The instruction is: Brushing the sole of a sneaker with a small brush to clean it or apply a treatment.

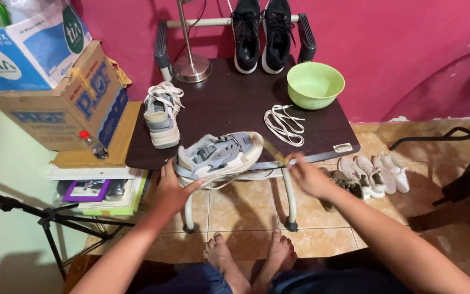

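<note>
A grey and cream sneaker lies on its side at the front edge of a small dark table, its laces removed. My left hand grips its heel end. My right hand pinches a shoelace that runs taut from the sneaker's toe end. The matching sneaker stands upright at the table's left, still laced. A loose white lace lies coiled on the table to the right.
A green bowl sits at the table's back right, a lamp base at back left, black sneakers behind. Cardboard boxes stack at left, a tripod below. White shoes rest on the tiled floor. My bare feet show below.
</note>
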